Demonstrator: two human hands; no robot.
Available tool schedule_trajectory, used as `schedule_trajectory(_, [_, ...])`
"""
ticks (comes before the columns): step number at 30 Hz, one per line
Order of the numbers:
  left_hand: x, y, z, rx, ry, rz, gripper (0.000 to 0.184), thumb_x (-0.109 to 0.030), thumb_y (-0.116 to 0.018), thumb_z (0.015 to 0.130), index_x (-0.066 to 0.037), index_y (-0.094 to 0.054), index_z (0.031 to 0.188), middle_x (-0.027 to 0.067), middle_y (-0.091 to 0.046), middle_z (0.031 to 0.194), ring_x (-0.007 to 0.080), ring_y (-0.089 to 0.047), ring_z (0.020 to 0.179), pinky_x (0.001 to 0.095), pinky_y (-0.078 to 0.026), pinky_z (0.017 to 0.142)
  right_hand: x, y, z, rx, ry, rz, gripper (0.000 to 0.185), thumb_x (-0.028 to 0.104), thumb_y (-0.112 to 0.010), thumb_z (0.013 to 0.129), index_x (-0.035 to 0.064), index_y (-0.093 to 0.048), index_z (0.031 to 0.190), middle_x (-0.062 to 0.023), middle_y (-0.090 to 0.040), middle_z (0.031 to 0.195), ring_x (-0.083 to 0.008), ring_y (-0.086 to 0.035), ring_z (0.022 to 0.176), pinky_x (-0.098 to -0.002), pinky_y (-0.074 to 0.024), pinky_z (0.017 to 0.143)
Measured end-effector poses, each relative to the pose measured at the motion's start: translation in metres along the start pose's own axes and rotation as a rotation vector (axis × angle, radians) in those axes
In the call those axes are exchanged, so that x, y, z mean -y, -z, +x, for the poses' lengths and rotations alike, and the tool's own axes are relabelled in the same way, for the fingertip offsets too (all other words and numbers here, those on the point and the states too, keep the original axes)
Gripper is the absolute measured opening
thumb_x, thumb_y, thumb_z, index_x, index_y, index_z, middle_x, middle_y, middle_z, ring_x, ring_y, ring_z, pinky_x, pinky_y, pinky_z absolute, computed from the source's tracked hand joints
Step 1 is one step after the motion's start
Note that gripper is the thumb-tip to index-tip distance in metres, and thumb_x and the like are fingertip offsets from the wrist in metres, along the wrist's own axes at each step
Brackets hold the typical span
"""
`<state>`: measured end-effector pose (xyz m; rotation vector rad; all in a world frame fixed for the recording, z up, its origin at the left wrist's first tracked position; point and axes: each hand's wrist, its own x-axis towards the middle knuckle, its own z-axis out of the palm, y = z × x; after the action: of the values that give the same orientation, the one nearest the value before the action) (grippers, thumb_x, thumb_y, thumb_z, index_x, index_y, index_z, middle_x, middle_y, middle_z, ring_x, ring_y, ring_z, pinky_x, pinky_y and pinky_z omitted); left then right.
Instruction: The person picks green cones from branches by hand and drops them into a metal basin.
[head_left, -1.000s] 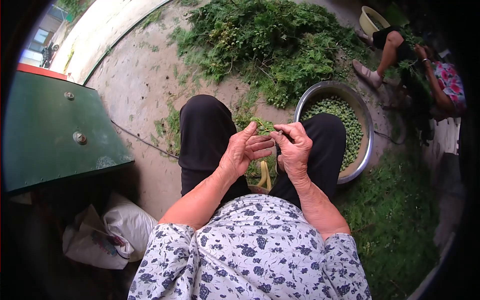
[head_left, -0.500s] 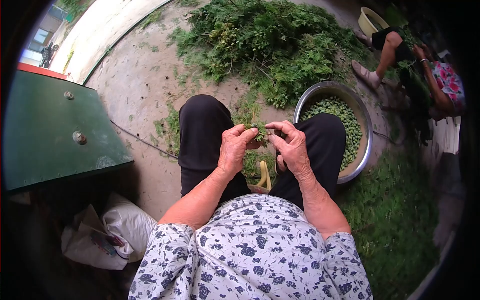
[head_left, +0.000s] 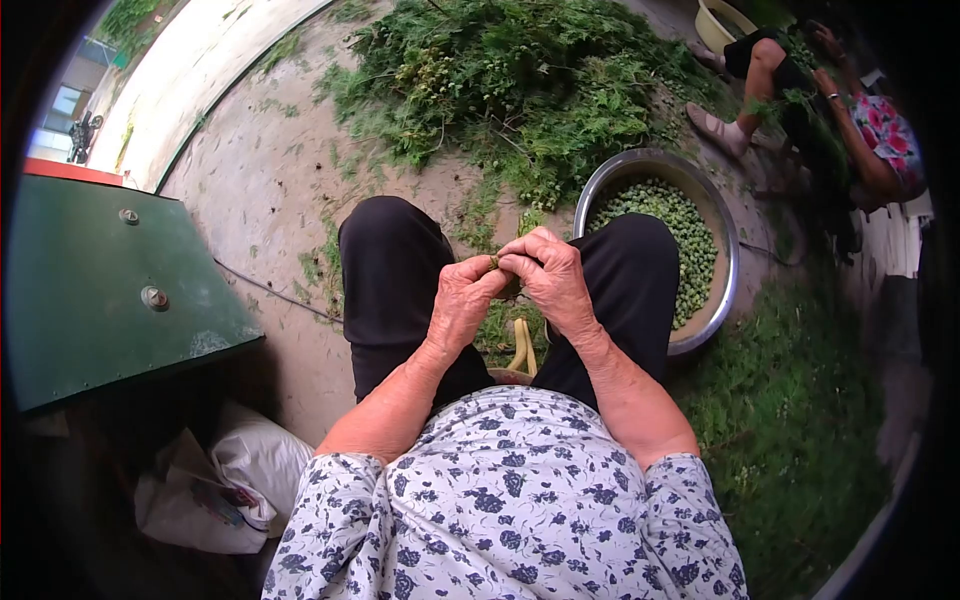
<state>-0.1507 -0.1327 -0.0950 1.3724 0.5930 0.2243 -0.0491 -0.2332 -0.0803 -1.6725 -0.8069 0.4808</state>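
Note:
Over the gap between my knees, my left hand point(head_left: 462, 305) pinches a small evergreen sprig point(head_left: 494, 262), mostly hidden by the fingers. My right hand point(head_left: 553, 285) is closed against it, thumb and forefinger pressed to the same spot as the left fingertips. Right beside my right knee stands a wide metal basin point(head_left: 733, 268) holding many small round green cones point(head_left: 690, 262). Below my hands, between my legs, are a pale yellow curved thing point(head_left: 521, 345) and some loose green bits.
A large heap of cut evergreen branches point(head_left: 520, 90) lies ahead. Green sprigs point(head_left: 790, 410) cover the ground at right. A green metal box point(head_left: 110, 280) and white sacks point(head_left: 262, 465) are at left. Another person point(head_left: 850, 130) sits at upper right near a cream basin point(head_left: 712, 30).
My right hand has moved in to the left hand, its fingers closing at the sprig. Less of the sprig shows now. The view has shifted slightly.

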Motion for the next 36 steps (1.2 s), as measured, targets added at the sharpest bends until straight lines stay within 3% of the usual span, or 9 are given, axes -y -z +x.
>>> schedule_trajectory(8, [-0.016, -0.005, 0.001, -0.034, 0.030, -0.110, 0.015, -0.010, -0.060, 0.080, 0.004, -0.063, 0.078, 0.0017, -0.060, 0.067, 0.0057, -0.053, 0.062, 0.0215, -0.045, 0.058, 0.015, 0.013, 0.006, -0.085, -0.487, 0.643, 0.007, 0.010, -0.059, 0.085, 0.0032, -0.058, 0.085, 0.0040, -0.048, 0.061, -0.0019, -0.043, 0.052, -0.0147, -0.0312, 0.043])
schedule_trajectory(14, [-0.019, -0.001, 0.003, -0.127, 0.188, -0.439, 0.008, -0.006, -0.059, 0.081, 0.000, -0.058, 0.086, 0.0012, -0.055, 0.075, 0.0114, -0.057, 0.068, 0.0310, -0.054, 0.066, 0.022, 0.059, 0.021, -0.397, -0.238, 0.651, 0.007, 0.007, -0.055, 0.087, 0.0008, -0.056, 0.090, -0.0010, -0.052, 0.067, -0.0040, -0.045, 0.054, -0.0171, -0.0333, 0.043])
schedule_trajectory(16, [-0.012, 0.004, 0.006, -0.126, 0.191, -0.465, 0.006, -0.006, -0.057, 0.082, -0.002, -0.056, 0.087, 0.0035, -0.056, 0.081, 0.0146, -0.058, 0.072, 0.0386, -0.056, 0.068, 0.019, 0.098, 0.023, -0.561, -0.113, 0.523, 0.010, 0.003, -0.053, 0.086, 0.0003, -0.057, 0.095, -0.0019, -0.055, 0.073, -0.0063, -0.049, 0.060, -0.0190, -0.0390, 0.050])
schedule_trajectory(20, [-0.009, 0.007, 0.008, -0.144, 0.213, -0.571, 0.005, -0.005, -0.055, 0.085, -0.003, -0.055, 0.089, 0.0039, -0.057, 0.083, 0.0164, -0.059, 0.075, 0.0409, -0.055, 0.071, 0.010, 0.166, 0.010, -0.767, -0.104, -0.916, 0.028, -0.001, -0.053, 0.081, 0.0006, -0.057, 0.108, -0.0097, -0.053, 0.109, -0.0163, -0.056, 0.096, -0.0286, -0.0470, 0.079])
schedule_trajectory(22, [-0.008, 0.006, 0.010, -0.163, 0.178, -0.642, 0.006, -0.006, -0.054, 0.086, -0.003, -0.054, 0.090, 0.0037, -0.057, 0.083, 0.0171, -0.060, 0.076, 0.0414, -0.054, 0.073, 0.019, 0.164, 0.006, -0.782, -0.205, -0.984, 0.027, 0.001, -0.052, 0.083, -0.0009, -0.057, 0.109, -0.0136, -0.044, 0.121, -0.0180, -0.053, 0.104, -0.0302, -0.0470, 0.082])
schedule_trajectory(24, [-0.006, 0.007, 0.010, -0.146, 0.170, -0.666, 0.006, -0.006, -0.054, 0.086, -0.003, -0.054, 0.092, 0.0046, -0.058, 0.084, 0.0178, -0.060, 0.076, 0.0429, -0.053, 0.075, 0.028, 0.141, 0.003, -0.906, -0.062, -0.359, 0.024, 0.004, -0.052, 0.085, -0.0015, -0.057, 0.107, -0.0113, -0.053, 0.110, -0.0167, -0.056, 0.098, -0.0286, -0.0477, 0.079])
schedule_trajectory(27, [0.004, 0.010, 0.017, -0.206, 0.112, -0.722, 0.007, -0.003, -0.054, 0.086, -0.005, -0.054, 0.093, 0.0071, -0.059, 0.085, 0.0203, -0.060, 0.078, 0.0475, -0.052, 0.079, 0.043, 0.084, -0.009, -0.513, -0.270, 0.574, 0.019, 0.016, -0.053, 0.089, -0.0015, -0.057, 0.097, -0.0081, -0.060, 0.079, -0.0139, -0.061, 0.065, -0.0243, -0.0506, 0.058])
schedule_trajectory(32, [0.000, 0.012, 0.015, -0.176, 0.031, -0.823, 0.009, -0.005, -0.056, 0.085, -0.004, -0.054, 0.094, 0.0084, -0.060, 0.085, 0.0256, -0.061, 0.080, 0.0479, -0.052, 0.079, 0.008, -0.006, -0.047, -0.137, -1.025, 1.118, 0.037, 0.035, -0.052, 0.089, -0.0017, -0.050, 0.096, -0.0113, -0.058, 0.084, -0.0223, -0.061, 0.078, -0.0382, -0.0531, 0.068])
schedule_trajectory(36, [-0.009, 0.012, 0.004, -0.025, 0.069, -0.902, 0.011, -0.006, -0.058, 0.083, -0.004, -0.054, 0.094, 0.0101, -0.062, 0.089, 0.0287, -0.061, 0.084, 0.0470, -0.051, 0.080, -0.011, -0.023, -0.031, -0.253, -1.102, 1.265, 0.027, 0.027, -0.052, 0.090, -0.0001, -0.054, 0.093, -0.0098, -0.057, 0.087, -0.0250, -0.058, 0.082, -0.0413, -0.0511, 0.076])
